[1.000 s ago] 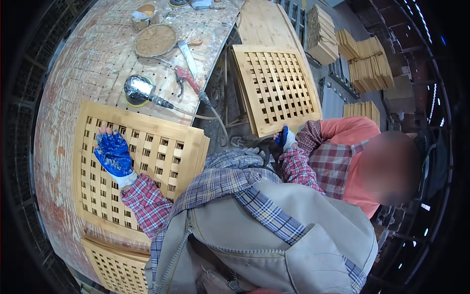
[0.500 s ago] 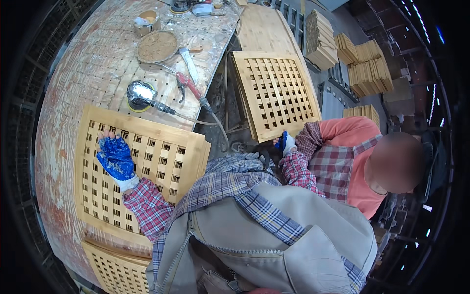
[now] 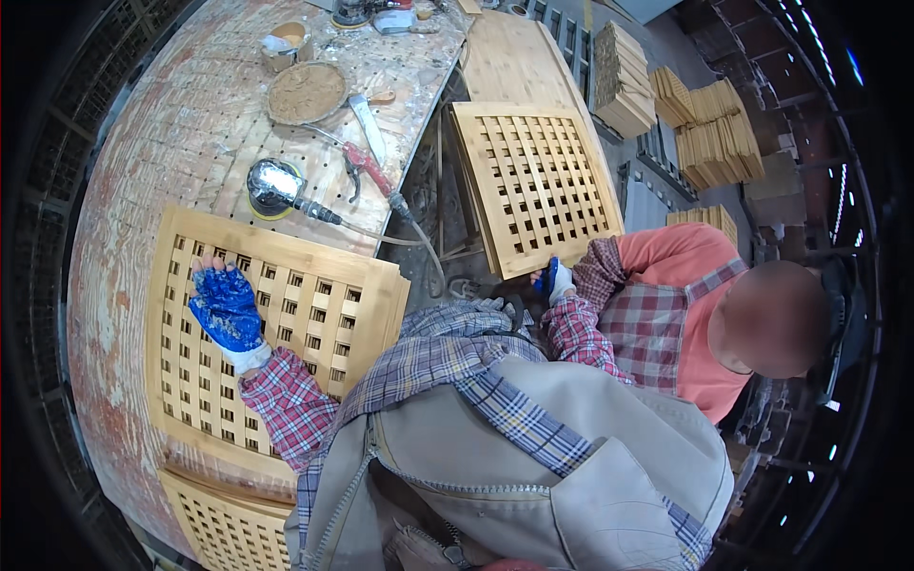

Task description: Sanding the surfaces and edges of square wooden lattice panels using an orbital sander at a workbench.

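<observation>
My left hand (image 3: pixel 227 309), in a blue-coated work glove with bare fingertips, lies flat and open on a wooden lattice panel (image 3: pixel 276 236). That panel tops a small stack on the left of the workbench. On the right, my gloved right hand (image 3: pixel 555 282) is closed at the near edge of another wooden lattice panel (image 3: pixel 533 259), its fingers partly hidden. More panels show beneath that one. Beyond the left stack lie an orbital sander (image 3: pixel 276 187) with a hose and a red air blow gun (image 3: pixel 367 167).
The worn workbench (image 3: pixel 181 124) carries a round pan of brown filler (image 3: pixel 307 92), a broad-bladed knife (image 3: pixel 367 128) and a cup (image 3: pixel 286 46). Further panels (image 3: pixel 228 523) sit at near left. A co-worker (image 3: pixel 666 314) is close on my right. Stacked wooden panels (image 3: pixel 719 138) stand behind.
The right-hand lattice panel has shifted very slightly toward me. My left hand stays flat in the same place, and my right hand keeps its place at the panel's edge.
</observation>
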Demonstrator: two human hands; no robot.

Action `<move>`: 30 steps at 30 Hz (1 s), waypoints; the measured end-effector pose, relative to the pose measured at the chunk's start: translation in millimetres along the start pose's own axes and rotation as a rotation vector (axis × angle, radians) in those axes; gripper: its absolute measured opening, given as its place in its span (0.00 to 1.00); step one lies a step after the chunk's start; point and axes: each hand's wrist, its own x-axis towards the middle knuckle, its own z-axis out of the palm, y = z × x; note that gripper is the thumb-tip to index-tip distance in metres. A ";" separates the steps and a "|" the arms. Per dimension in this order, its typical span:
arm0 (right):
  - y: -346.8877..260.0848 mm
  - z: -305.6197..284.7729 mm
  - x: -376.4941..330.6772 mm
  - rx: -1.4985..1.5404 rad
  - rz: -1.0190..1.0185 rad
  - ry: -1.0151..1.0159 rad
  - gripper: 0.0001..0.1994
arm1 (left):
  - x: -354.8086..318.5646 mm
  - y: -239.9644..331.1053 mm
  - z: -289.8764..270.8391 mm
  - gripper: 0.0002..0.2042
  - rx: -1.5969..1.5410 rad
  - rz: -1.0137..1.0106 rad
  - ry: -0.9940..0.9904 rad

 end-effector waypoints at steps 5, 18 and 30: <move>13.5 -16.5 0.6 0.127 0.152 -0.458 0.25 | -20.2 2.3 -1.1 0.24 0.010 0.084 0.063; 40.0 271.0 -253.0 -1.131 -1.251 -0.723 0.19 | -16.4 -11.1 42.3 0.22 -0.043 0.127 0.301; 106.1 360.6 -311.5 -1.609 -1.402 -0.924 0.32 | -11.3 -11.3 41.7 0.22 -0.067 0.176 0.277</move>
